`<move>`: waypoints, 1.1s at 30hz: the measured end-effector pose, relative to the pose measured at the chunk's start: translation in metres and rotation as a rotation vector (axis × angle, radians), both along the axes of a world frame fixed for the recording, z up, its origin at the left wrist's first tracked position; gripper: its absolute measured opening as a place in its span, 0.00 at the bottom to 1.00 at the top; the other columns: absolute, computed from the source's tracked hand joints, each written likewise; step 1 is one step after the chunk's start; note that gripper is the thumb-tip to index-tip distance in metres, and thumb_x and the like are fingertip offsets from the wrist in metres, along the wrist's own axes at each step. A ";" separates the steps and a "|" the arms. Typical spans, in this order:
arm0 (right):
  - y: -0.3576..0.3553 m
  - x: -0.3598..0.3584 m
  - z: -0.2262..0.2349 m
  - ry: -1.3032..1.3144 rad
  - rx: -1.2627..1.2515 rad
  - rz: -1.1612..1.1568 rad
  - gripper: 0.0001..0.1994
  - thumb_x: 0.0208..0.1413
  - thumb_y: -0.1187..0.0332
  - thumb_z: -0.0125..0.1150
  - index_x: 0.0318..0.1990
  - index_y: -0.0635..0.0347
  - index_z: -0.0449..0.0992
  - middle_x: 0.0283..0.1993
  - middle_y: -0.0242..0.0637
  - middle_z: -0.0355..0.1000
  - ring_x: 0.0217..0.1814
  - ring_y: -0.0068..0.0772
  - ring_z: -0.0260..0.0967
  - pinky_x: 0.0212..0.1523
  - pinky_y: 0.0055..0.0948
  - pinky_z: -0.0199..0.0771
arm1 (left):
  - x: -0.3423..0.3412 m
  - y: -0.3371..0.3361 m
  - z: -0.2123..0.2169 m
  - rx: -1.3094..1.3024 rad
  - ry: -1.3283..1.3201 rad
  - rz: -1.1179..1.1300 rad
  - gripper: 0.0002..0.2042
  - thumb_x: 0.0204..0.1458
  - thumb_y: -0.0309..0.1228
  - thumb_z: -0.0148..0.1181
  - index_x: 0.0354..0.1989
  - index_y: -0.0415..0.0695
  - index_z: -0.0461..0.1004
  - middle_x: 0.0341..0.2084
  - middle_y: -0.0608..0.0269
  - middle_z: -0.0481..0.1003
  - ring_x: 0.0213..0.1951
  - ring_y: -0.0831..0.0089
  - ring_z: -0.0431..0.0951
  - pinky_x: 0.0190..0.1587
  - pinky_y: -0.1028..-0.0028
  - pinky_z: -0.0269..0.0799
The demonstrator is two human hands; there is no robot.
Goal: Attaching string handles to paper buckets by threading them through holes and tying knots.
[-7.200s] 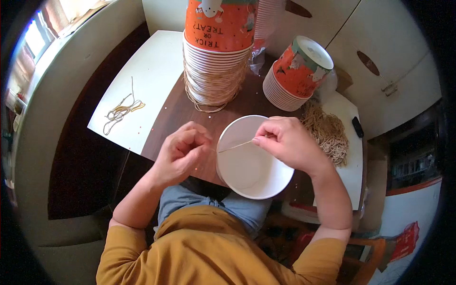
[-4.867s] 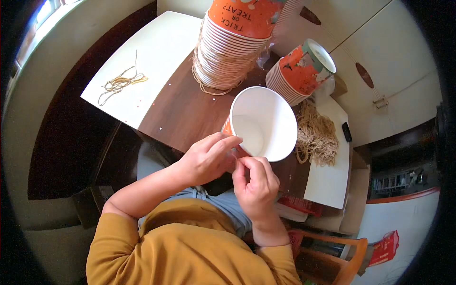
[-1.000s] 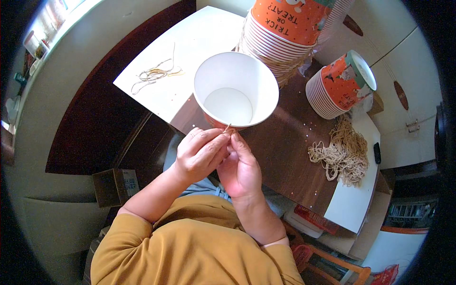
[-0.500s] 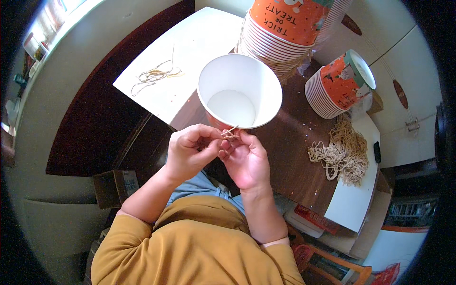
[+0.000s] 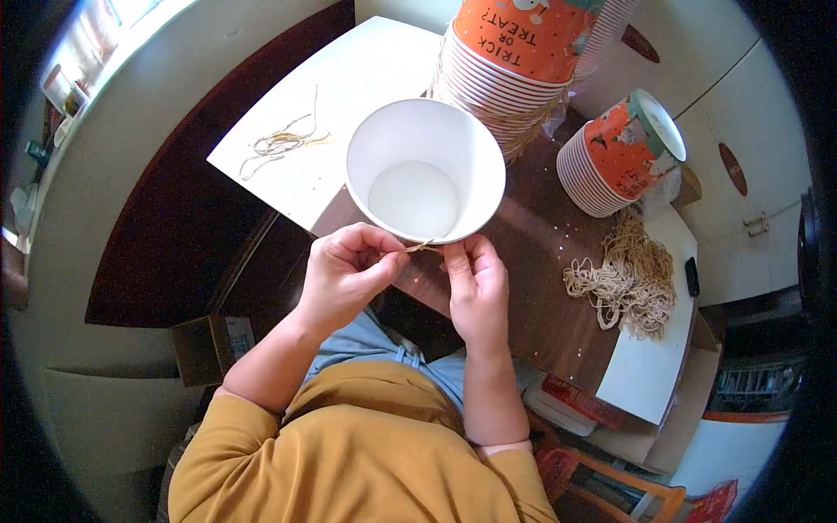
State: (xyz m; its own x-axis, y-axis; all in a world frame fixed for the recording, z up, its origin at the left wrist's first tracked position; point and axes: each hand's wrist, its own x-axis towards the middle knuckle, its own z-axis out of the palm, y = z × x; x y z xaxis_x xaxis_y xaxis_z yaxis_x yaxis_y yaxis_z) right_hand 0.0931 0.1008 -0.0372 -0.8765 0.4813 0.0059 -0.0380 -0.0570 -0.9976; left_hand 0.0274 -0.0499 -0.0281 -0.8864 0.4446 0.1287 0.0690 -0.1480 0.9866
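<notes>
A large paper bucket (image 5: 359,166), white inside, stands on the table in front of me with its open top tilted toward me. Against its near rim, a short piece of beige cord (image 5: 424,247) stretches between my two hands. My left hand (image 5: 349,272) pinches one end between thumb and fingers. The other end is pinched by my right hand (image 5: 479,283), its thumb on top and close under the rim. A small twist or knot seems to sit mid-cord; its exact form is too small to tell.
Behind the bucket rises a tall stack of orange printed buckets (image 5: 514,48). A shorter bucket stack (image 5: 615,157) lies tilted at the right, near a heap of beige cord (image 5: 632,283) and a dark slim object (image 5: 692,279). Loose cord strands (image 5: 283,142) rest on the white board (image 5: 349,70).
My right hand has turned from palm-up to thumb-on-top and moved right, drawing the cord out between my hands. The bucket has shifted slightly left.
</notes>
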 end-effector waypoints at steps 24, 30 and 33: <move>0.003 -0.007 0.013 0.574 1.286 -0.133 0.15 0.47 0.68 0.65 0.45 0.49 0.75 0.47 0.33 0.69 0.49 0.37 0.65 0.49 0.41 0.61 | 0.025 -0.022 0.027 -0.222 0.195 -0.060 0.05 0.56 0.24 0.57 0.35 0.35 0.76 0.18 0.69 0.73 0.21 0.87 0.68 0.22 0.84 0.64; 0.002 -0.010 0.017 0.678 1.260 -0.123 0.10 0.43 0.70 0.66 0.35 0.51 0.78 0.41 0.30 0.71 0.45 0.34 0.66 0.47 0.40 0.61 | 0.027 -0.034 0.051 -0.141 0.019 -0.240 0.05 0.55 0.25 0.58 0.33 0.35 0.75 0.19 0.69 0.72 0.24 0.88 0.67 0.25 0.83 0.64; 0.018 -0.006 0.019 0.615 1.240 -0.097 0.10 0.40 0.72 0.69 0.32 0.52 0.77 0.40 0.32 0.72 0.42 0.36 0.67 0.45 0.40 0.63 | 0.028 -0.042 0.080 -0.255 0.043 -0.430 0.06 0.56 0.26 0.57 0.35 0.35 0.76 0.24 0.67 0.76 0.27 0.86 0.70 0.30 0.82 0.67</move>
State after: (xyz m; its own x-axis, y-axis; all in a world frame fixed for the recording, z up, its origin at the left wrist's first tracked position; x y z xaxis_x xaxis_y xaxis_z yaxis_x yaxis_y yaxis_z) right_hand 0.0875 0.1188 -0.0182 -0.5413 -0.0640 0.8384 -0.4377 0.8728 -0.2160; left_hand 0.0555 -0.0919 0.0522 -0.6121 0.7908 0.0011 0.0962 0.0731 0.9927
